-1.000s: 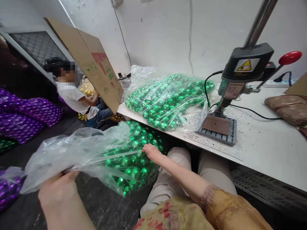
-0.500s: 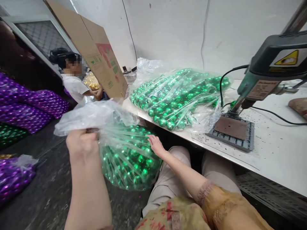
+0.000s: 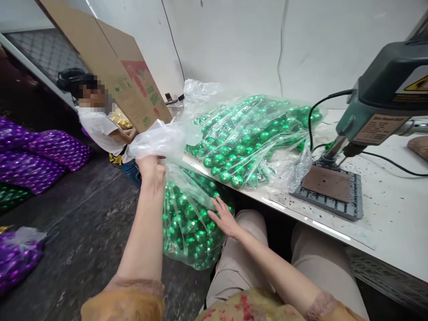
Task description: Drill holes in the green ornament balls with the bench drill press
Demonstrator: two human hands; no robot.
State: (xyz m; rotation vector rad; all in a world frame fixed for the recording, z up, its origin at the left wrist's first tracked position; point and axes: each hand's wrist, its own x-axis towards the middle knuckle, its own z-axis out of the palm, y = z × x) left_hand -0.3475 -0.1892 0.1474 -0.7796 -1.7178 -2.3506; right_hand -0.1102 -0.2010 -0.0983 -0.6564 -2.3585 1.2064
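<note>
– Bag of green balls (image 3: 187,223): placement?
– Lower centre of frame, below the table (image 3: 384,232) edge, just beside the person's knee. Clear plastic, full. Whether its bottom clears the floor cannot be told.
– Items, left to right?
– Purple bags (image 3: 40,156), left edge. Co-worker (image 3: 100,129), seated upper left beneath leaning cardboard (image 3: 110,58). Left hand (image 3: 150,167), centre: fingers clenched around the bag's bunched neck. Right hand (image 3: 225,218): fingers spread, flat against the bag's side, gripping nothing. Second green bag (image 3: 250,133), lying on the table, upper centre. Press machine (image 3: 384,98), right, over its base plate (image 3: 329,185).
– Step in hand?
– By appearance: bag held up by its neck, steadied at the side.
– Requirement of any further move?
– Judged: a firm neck grip and support beneath the load; thin plastic may tear.
</note>
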